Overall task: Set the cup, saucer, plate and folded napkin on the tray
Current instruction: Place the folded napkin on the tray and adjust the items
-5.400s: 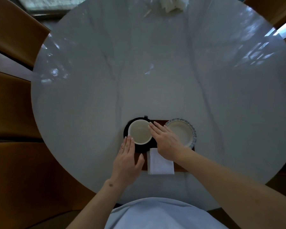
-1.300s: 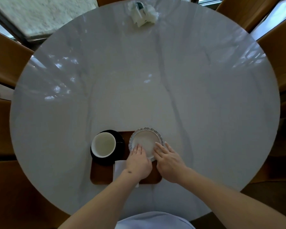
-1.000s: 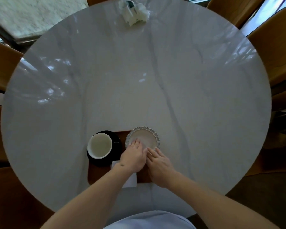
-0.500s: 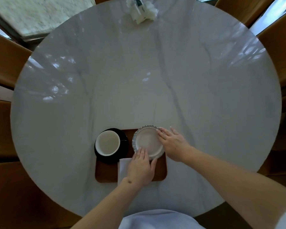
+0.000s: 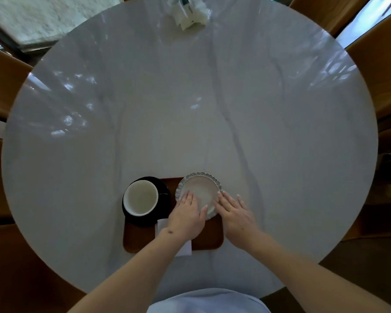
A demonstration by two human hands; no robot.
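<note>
A brown wooden tray lies near the table's front edge. On its left a white cup stands in a black saucer. A white scalloped plate rests on the tray's far right corner. My left hand lies flat, its fingers on the plate's near-left rim. My right hand touches the plate's right rim with spread fingers. The white folded napkin lies mostly hidden under my left hand and wrist, its near end hanging over the tray's front edge.
The round white marble table carries a crumpled white packet at its far edge. Brown chairs ring the table on the left and right.
My right hand has slid from the plate's far-right rim down to its right side. My left hand has moved up onto the plate's near-left rim. The plate, cup and saucer stay put.
</note>
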